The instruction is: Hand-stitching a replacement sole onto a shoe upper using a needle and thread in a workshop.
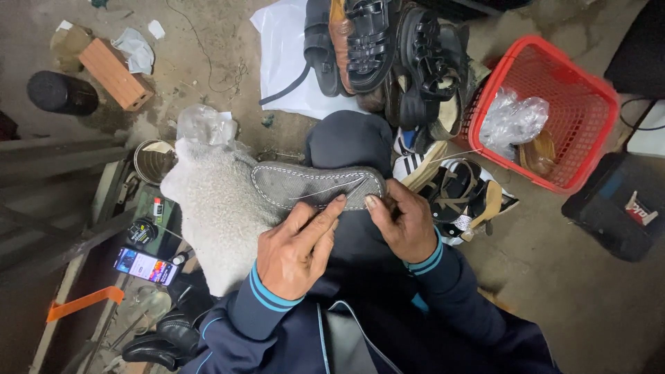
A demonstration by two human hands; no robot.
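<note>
The floor [554, 277] here is bare concrete, crowded on the far side with a heap of dark sandals [388, 48] lying partly on a white plastic sheet [284, 55], and next to them a red plastic basket [547, 111] with a crumpled clear bag inside. Closer in, a pale fleecy cloth [208, 201] is draped over the person's lap, and across their knee rests the grey shoe sole [312, 185], underside up, held level between both hands. A line of white stitching runs round its rim, and as far as I can see it goes nearly all the way round, so I would judge the sewing well advanced; what is left seems to be the end under the right hand, though the fingers hide that part. The left hand [298, 249] lies flat and half open, fingertips pressing the sole's near edge. The right hand [405, 221] is curled tight, pinching at the sole's end where a thin pale thread [325, 190] crosses the sole. By the left knee lie a lit phone [145, 266] and a small tin [154, 159].
</note>
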